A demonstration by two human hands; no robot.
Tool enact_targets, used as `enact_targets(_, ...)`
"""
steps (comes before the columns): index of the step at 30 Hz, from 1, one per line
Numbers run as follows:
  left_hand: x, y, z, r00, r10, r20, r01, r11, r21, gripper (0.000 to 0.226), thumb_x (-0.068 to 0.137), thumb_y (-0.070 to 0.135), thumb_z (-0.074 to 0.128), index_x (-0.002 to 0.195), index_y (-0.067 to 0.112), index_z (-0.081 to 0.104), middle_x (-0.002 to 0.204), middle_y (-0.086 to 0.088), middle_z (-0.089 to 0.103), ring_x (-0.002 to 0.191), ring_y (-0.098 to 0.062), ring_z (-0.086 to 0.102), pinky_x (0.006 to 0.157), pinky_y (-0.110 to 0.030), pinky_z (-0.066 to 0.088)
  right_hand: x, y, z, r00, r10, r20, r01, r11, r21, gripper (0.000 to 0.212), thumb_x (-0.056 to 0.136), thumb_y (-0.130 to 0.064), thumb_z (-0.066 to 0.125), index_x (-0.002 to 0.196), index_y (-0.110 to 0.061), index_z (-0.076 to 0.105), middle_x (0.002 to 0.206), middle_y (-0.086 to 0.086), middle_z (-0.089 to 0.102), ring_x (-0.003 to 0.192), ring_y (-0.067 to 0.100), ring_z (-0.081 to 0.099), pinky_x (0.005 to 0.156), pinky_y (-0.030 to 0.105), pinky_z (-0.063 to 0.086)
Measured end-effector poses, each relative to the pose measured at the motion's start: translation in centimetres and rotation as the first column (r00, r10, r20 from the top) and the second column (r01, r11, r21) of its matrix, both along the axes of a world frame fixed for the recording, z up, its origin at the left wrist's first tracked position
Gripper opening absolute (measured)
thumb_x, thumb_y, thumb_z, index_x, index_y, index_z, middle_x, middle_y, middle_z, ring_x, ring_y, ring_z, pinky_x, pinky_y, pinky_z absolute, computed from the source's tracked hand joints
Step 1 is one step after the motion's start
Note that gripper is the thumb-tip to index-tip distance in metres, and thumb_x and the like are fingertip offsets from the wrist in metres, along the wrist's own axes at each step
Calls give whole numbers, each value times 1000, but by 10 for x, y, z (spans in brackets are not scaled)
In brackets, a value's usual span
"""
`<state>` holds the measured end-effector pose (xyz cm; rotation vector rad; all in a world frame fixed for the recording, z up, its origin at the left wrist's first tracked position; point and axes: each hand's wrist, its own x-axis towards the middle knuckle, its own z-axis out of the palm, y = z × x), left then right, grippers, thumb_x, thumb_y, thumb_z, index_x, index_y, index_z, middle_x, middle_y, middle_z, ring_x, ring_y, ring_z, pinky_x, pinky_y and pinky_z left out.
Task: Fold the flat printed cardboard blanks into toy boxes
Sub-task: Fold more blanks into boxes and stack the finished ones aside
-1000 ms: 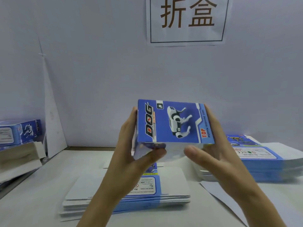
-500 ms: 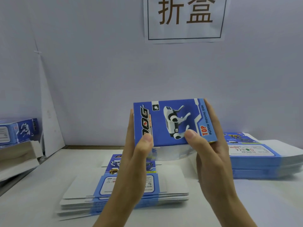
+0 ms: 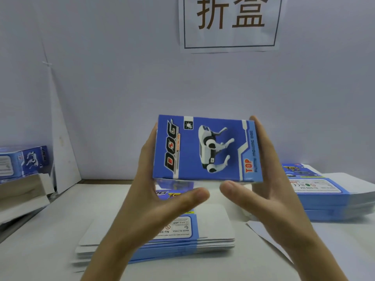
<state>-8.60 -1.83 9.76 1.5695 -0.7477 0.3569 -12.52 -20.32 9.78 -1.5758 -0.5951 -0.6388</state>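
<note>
The box (image 3: 207,149) is up in the air, over the middle of the surface (image 3: 50,240), with its blue dog picture facing the person. The left grip (image 3: 154,197) presses the left side with straight fingers. The right grip (image 3: 263,191) presses the right side the same way. Neither grip is curled round the box. Both thumbs stick out under it and seem not to touch it.

I think the job now is to close the near end. To do it well, squeeze the sides only a little so the box does not go flat. Then push the end flap in with both thumbs at once and slide its tab inside, straight, so the card does not bend.

The near end of the box is blurry, so I cannot tell if its flap is open or shut. The far end is hidden. Most of the left fingers are behind the box.

A stack of flat blanks (image 3: 213,224) lies under the hands, partly covered by them. A second stack (image 3: 328,199) on the right and the finished boxes (image 3: 24,161) at the far left are cut off by the picture edge.
</note>
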Motion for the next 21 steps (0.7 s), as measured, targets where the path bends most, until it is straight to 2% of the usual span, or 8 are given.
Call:
enact_targets(3,6,3,-3,988,125,87,-128,991,32,106,56,33,90,143,11,33,126,0,60,111,-3,60,76,-7,50,-3,-3,2,1000,-8,19,9,999,-42,94,63,-39,79,141,-55,28,137,-23,52,127,11,53,97,37,51)
enact_targets(5,3,-1,-4,993,107,49,-109,994,25,107,51,41,91,138,3,41,116,0,65,98,5,64,66,-4,49,-4,-4,2,998,39,42,-35,996,-81,100,65,-25,85,143,-51,27,135,-20,53,121,10,57,86,27,55)
enact_targets(7,1,-4,-7,998,54,24,-54,998,-22,108,42,46,87,131,-1,47,100,12,71,88,5,67,60,-6,50,-4,-4,2,997,52,54,-46,993,-105,104,64,-15,87,145,-45,27,132,-16,56,116,9,60,81,21,55)
enact_targets(10,-2,-7,-8,998,55,29,-51,990,-128,111,36,69,83,125,11,51,94,26,70,88,5,67,59,-7,51,-1,-3,2,995,-27,97,33,998,-60,90,66,-18,86,139,-33,36,122,-18,62,106,4,64,76,15,54)
enact_targets(12,-1,-6,-6,997,73,31,-68,988,-141,103,40,64,85,124,15,51,96,26,69,89,5,67,59,-7,50,0,-3,3,995,-42,96,47,998,-43,86,65,-14,83,138,-26,38,120,-17,64,104,3,65,76,14,54)
enact_targets(14,-1,-4,-5,998,50,39,-45,992,-121,102,47,56,85,129,11,46,97,24,70,90,3,67,60,-8,51,-1,-4,1,997,-24,78,27,999,-37,88,63,-15,85,136,-31,39,121,-15,64,105,6,65,75,16,55)
enact_targets(17,-5,-5,-1,999,-33,23,36,988,-151,112,45,73,78,130,8,44,94,22,71,86,2,68,62,-10,52,-3,-1,1,999,11,52,-9,999,-44,91,60,-29,87,135,-43,38,123,-11,62,109,14,64,79,25,56)
enact_targets(21,-5,-11,-4,996,-87,-1,84,970,-230,108,45,68,81,129,10,46,93,16,72,85,-5,70,61,-15,54,-1,4,1,997,-3,80,-1,999,49,73,64,-27,78,127,-44,46,111,-12,68,95,8,69,70,21,57)
